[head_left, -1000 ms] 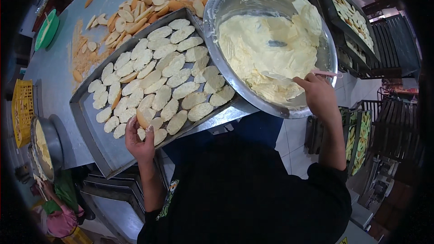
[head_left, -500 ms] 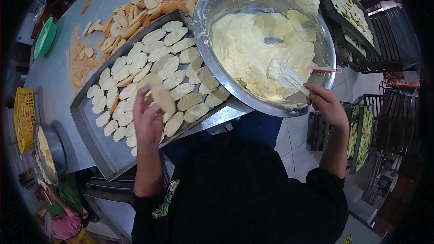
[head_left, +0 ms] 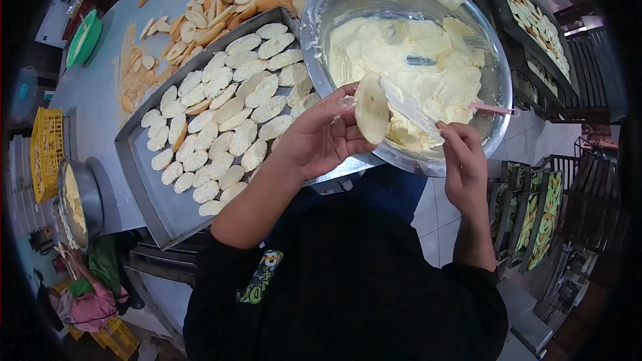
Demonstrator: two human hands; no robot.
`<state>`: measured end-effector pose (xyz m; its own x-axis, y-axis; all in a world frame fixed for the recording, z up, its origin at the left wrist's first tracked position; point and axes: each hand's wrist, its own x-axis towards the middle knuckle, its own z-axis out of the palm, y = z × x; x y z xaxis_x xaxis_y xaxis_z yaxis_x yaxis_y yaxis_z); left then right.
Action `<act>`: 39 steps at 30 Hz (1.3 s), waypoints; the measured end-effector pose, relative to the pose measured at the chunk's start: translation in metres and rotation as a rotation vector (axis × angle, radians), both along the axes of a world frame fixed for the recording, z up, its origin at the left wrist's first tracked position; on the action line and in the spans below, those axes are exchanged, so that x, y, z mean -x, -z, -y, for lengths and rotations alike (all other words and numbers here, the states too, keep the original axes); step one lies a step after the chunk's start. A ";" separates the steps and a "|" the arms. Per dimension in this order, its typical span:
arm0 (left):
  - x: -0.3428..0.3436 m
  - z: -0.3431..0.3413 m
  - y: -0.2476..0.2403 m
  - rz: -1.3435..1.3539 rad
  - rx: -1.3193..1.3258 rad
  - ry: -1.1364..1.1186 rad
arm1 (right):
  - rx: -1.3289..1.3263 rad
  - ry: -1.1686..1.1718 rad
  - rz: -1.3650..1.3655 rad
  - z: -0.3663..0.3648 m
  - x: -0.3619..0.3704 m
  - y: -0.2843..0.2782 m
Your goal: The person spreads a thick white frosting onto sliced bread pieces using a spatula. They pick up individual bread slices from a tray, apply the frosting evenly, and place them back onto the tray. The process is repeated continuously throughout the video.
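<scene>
The left hand [head_left: 321,137] is raised over the near rim of the big metal bowl [head_left: 334,87], palm up, fingers curled around a single oval bread slice [head_left: 372,109] held on edge just above the cream [head_left: 414,60]. The right hand [head_left: 463,160] grips the pink-handled spatula [head_left: 418,110], whose pale blade lies against the slice's face. Half a second ago the left hand was down over the tray [head_left: 144,184] of laid-out slices with that piece between its fingers, and the spatula was dipped in the cream; now both meet at the bowl's edge.
</scene>
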<state>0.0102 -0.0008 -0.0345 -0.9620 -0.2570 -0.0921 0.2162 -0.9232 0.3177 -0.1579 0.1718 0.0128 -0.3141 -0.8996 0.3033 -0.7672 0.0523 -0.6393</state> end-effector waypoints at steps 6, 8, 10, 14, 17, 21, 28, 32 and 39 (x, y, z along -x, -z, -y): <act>0.003 -0.004 -0.006 0.006 -0.044 -0.066 | -0.019 -0.036 -0.235 0.004 0.006 0.008; 0.002 -0.003 -0.003 -0.004 -0.030 -0.077 | -0.038 -0.046 -0.289 0.003 0.009 0.008; 0.001 -0.001 0.002 -0.014 -0.008 -0.071 | -0.074 -0.047 -0.335 -0.004 0.017 0.007; 0.000 0.003 0.006 -0.035 0.048 -0.029 | -0.100 0.123 -0.179 -0.014 0.026 0.006; 0.009 -0.001 -0.002 0.026 0.068 -0.035 | 0.018 0.133 -0.062 -0.008 0.019 0.012; 0.022 -0.007 -0.011 0.157 0.120 -0.054 | -0.079 0.094 0.002 0.003 0.011 0.014; 0.033 -0.005 -0.006 0.149 0.076 0.000 | -0.147 0.051 0.129 -0.005 0.017 0.012; 0.035 -0.008 -0.005 0.160 0.045 0.010 | -0.156 0.014 0.151 -0.013 0.019 0.013; 0.036 -0.009 -0.004 0.238 0.104 -0.107 | -0.155 -0.037 0.199 -0.027 0.022 0.006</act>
<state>-0.0254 0.0080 -0.0307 -0.8834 -0.3757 -0.2803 0.2185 -0.8591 0.4628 -0.1795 0.1986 0.0068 -0.3198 -0.9426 0.0964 -0.6306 0.1357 -0.7642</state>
